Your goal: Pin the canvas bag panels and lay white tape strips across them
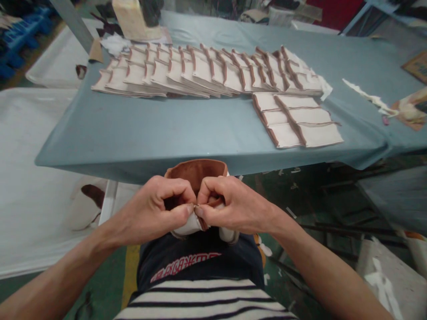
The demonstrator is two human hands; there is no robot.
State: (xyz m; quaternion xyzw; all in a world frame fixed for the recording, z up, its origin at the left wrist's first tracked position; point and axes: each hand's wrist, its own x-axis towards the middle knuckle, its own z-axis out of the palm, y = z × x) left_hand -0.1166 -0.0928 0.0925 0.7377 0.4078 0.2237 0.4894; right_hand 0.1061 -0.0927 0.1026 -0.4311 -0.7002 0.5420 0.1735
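Close in front of my body, a white sewn piece with a brown lining (200,170) stands curved into a loop at the table's front edge. Its exact kind I cannot make out. My left hand (163,205) pinches its near edge between thumb and forefinger. Directly beside it, my right hand (230,202) pinches the same edge, the thumb tips almost touching. Brown edging hangs just below the fingertips, and white parts show beneath both hands. The fingers hide part of the piece.
Overlapping white pieces with brown edges (200,73) lie in rows across the blue-covered table (150,129). A smaller batch (316,116) lies nearer at right. Left of the table is a white bin (33,178) with a white-and-brown piece (87,206) inside. White scraps (370,95) lie at right.
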